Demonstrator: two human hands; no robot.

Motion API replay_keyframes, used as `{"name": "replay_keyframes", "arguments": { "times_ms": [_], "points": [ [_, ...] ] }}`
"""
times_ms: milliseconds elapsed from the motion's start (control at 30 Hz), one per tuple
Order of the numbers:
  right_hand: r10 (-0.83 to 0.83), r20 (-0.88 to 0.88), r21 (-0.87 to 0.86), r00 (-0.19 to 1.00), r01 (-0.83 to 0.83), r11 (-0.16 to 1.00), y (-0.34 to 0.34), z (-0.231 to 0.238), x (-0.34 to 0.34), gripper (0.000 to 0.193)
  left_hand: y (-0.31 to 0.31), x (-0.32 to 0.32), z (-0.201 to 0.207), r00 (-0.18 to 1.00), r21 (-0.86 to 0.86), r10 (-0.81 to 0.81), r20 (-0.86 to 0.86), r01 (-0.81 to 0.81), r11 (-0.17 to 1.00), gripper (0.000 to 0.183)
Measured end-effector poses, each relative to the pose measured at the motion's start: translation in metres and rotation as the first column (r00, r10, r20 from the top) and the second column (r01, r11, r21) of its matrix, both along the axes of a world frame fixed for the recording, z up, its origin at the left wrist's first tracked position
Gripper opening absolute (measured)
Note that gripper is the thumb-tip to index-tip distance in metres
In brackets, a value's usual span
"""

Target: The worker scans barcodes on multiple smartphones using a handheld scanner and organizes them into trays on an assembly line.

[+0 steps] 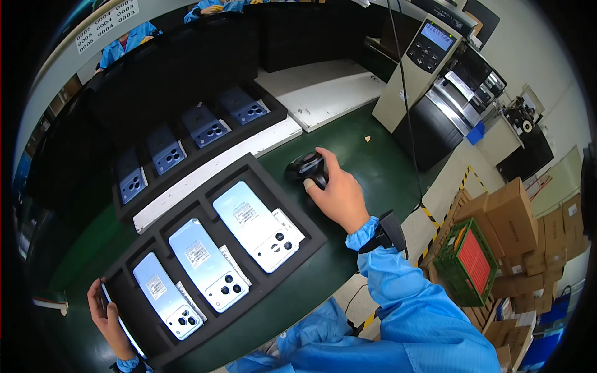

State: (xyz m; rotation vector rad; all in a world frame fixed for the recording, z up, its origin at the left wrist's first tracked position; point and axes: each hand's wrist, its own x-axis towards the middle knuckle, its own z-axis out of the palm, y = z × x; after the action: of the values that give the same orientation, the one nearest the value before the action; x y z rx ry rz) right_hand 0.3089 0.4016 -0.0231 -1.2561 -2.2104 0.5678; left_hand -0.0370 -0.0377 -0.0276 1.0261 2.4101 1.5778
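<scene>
My left hand [111, 323] grips a phone [125, 326] by its edge at the left end of the near black foam tray [287, 241]. That phone is tilted up on its side, so only its thin edge shows. Three light blue phones lie back up in the tray's slots: a left one [155, 285], a middle one [198, 253] and a right one [247, 214]. Each has a white label on its back and a paper slip beside it. Beyond the tray's right end, my right hand [341, 196] is closed around a black handheld scanner [305, 166] above the green mat.
A second foam tray [186, 163] with several dark blue phones sits on a white ledge [339, 93] behind. A label printer [416, 62] stands at the back right, with a cable hanging before it. Right of the table are a green crate [463, 273] and cardboard boxes [510, 217]. People in blue work opposite.
</scene>
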Motion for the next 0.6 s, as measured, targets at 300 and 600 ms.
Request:
{"name": "replay_keyframes", "arguments": {
  "times_ms": [300,600],
  "points": [
    [-0.005,0.006,0.029,1.000,0.005,1.000,0.0003,-0.0025,0.0002,0.066,0.0019,-0.0012,-0.0021,0.999,0.045,-0.048,0.009,0.048,0.998,0.055],
    [-0.005,0.010,0.009,1.000,0.005,1.000,-0.0040,0.0027,0.0005,0.066,-0.0003,-0.0006,-0.0006,0.999,0.047,-0.038,0.017,0.037,0.998,0.055]
  ]
}}
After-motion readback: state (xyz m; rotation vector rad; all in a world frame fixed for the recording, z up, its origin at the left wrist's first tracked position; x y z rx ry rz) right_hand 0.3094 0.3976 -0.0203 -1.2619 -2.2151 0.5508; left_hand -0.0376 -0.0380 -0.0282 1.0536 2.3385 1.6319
